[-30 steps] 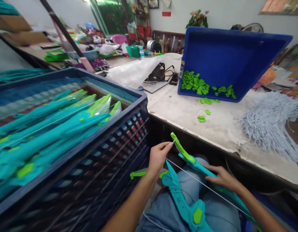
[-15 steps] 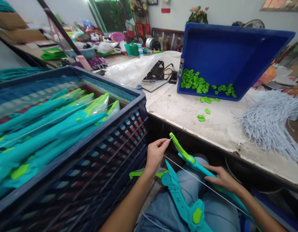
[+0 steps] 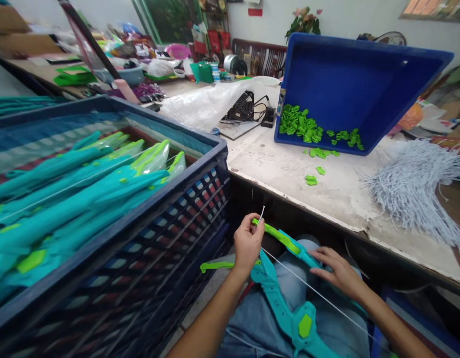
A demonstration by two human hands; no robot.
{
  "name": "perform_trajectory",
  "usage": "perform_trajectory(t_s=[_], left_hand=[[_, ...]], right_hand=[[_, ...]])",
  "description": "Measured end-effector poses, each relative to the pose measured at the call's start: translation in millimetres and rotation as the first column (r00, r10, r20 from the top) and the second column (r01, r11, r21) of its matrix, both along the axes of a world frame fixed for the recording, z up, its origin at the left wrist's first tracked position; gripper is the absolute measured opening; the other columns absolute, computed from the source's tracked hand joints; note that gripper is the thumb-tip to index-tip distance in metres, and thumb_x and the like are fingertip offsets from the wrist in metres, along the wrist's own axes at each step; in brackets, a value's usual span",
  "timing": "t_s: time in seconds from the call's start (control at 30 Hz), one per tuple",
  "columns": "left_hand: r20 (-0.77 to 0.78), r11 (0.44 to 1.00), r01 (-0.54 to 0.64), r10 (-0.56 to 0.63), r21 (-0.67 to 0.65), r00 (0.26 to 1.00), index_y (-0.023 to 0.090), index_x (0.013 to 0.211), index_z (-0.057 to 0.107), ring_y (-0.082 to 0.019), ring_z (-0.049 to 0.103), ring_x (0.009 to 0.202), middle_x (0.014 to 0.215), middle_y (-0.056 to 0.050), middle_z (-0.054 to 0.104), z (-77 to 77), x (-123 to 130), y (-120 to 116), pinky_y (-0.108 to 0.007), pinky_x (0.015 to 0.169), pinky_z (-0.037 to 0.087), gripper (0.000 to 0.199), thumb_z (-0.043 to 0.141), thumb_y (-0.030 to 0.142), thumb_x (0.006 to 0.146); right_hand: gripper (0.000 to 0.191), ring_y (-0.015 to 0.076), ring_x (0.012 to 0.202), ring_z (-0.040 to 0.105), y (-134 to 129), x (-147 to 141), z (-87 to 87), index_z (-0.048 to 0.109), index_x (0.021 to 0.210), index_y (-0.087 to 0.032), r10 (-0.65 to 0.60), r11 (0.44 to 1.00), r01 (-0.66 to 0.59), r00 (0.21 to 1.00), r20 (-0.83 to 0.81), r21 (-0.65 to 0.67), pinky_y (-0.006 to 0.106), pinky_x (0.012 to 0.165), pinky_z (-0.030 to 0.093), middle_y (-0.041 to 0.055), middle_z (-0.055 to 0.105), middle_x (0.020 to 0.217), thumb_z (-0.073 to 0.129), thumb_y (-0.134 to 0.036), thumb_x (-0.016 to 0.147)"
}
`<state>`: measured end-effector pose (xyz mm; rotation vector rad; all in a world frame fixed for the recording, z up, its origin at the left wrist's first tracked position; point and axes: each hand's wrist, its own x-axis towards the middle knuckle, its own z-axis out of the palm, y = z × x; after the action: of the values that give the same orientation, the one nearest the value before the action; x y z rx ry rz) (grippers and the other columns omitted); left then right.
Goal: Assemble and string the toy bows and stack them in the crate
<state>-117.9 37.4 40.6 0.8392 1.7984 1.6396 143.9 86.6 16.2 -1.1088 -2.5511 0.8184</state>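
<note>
A turquoise toy bow part (image 3: 276, 298) with a green hexagon lies over my lap. Above it runs a second turquoise length ending in a green limb (image 3: 280, 234). My left hand (image 3: 249, 237) pinches a white string (image 3: 308, 285) at the limb's green tip; the string's short knotted end sticks up above the fingers. From there the string runs down to the right. My right hand (image 3: 332, 267) is closed around the turquoise part behind the green limb. Another green limb (image 3: 218, 265) points left behind my left forearm.
At left stands a dark crate (image 3: 177, 196) full of turquoise and green bows. On the white table (image 3: 263, 161) are a tilted blue bin (image 3: 341, 89) with green pieces, loose green pieces (image 3: 311, 180), a white string bundle (image 3: 416, 184) and a fan (image 3: 243, 107).
The green limb's tip has moved down and left, and my left fingers now close over it. The string's end now points up. My right hand has shifted slightly.
</note>
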Motion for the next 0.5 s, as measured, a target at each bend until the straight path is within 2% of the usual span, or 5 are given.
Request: perform_trajectory(t_s=[0.13, 0.23, 0.3, 0.37, 0.5], left_hand=[[-0.05, 1.0, -0.023, 0.023, -0.003, 0.998, 0.016, 0.08, 0.063, -0.008, 0.032, 0.046, 0.05, 0.008, 0.033, -5.1, 1.4, -10.8, -0.02, 0.045, 0.025, 0.024, 0.057, 0.039, 0.077], [-0.085, 1.0, -0.001, 0.001, -0.007, 0.996, 0.016, 0.084, 0.064, -0.009, 0.035, 0.047, 0.051, 0.007, 0.038, -7.3, 0.1, -14.2, -0.02, 0.047, 0.026, 0.024, 0.055, 0.038, 0.079], [-0.103, 1.0, 0.01, -0.012, -0.018, 0.995, 0.016, 0.086, 0.065, -0.009, 0.037, 0.047, 0.052, 0.007, 0.04, -7.4, -1.3, -15.1, -0.021, 0.047, 0.027, 0.024, 0.054, 0.037, 0.081], [-0.112, 1.0, 0.014, -0.017, -0.026, 0.994, 0.016, 0.087, 0.066, -0.009, 0.038, 0.048, 0.053, 0.006, 0.041, -6.7, -2.6, -15.4, -0.021, 0.048, 0.028, 0.023, 0.054, 0.035, 0.081], [-0.086, 1.0, 0.021, -0.023, -0.022, 0.996, 0.017, 0.087, 0.066, -0.01, 0.039, 0.048, 0.053, 0.006, 0.044, -7.5, -5.6, -14.3, -0.021, 0.049, 0.029, 0.02, 0.057, 0.033, 0.081]], right_hand=[[0.031, 0.0215, 0.097, 0.062, 16.2, -63.8, 36.9, 0.064, 0.118, -0.025, 0.065, 0.972, -0.024, 0.983, -0.172, 0.235, 0.035, 0.086, 0.052, 0.0087, 0.065, 0.103, 0.046, -0.033, 0.095], [0.031, 0.0201, 0.094, 0.061, 31.7, -120.8, 60.0, 0.06, 0.123, -0.024, 0.218, 0.94, -0.142, 0.949, -0.229, 0.309, 0.034, 0.083, 0.052, 0.0081, 0.064, 0.102, 0.046, -0.028, 0.095], [0.032, 0.0189, 0.091, 0.061, 42.8, -149.2, 68.8, 0.059, 0.124, -0.023, 0.316, 0.917, -0.235, 0.922, -0.225, 0.323, 0.033, 0.08, 0.052, 0.0072, 0.064, 0.099, 0.048, -0.027, 0.094], [0.027, 0.0174, 0.085, 0.061, 53.1, -167.0, 74.0, 0.063, 0.116, -0.023, 0.394, 0.891, -0.32, 0.897, -0.201, 0.321, 0.03, 0.076, 0.051, 0.0056, 0.064, 0.094, 0.049, -0.025, 0.094], [0.018, 0.0158, 0.077, 0.06, 61.4, -178.7, 81.3, 0.069, 0.085, -0.021, 0.466, 0.849, -0.415, 0.88, -0.092, 0.327, 0.027, 0.069, 0.047, 0.0029, 0.064, 0.079, 0.052, -0.022, 0.091]])
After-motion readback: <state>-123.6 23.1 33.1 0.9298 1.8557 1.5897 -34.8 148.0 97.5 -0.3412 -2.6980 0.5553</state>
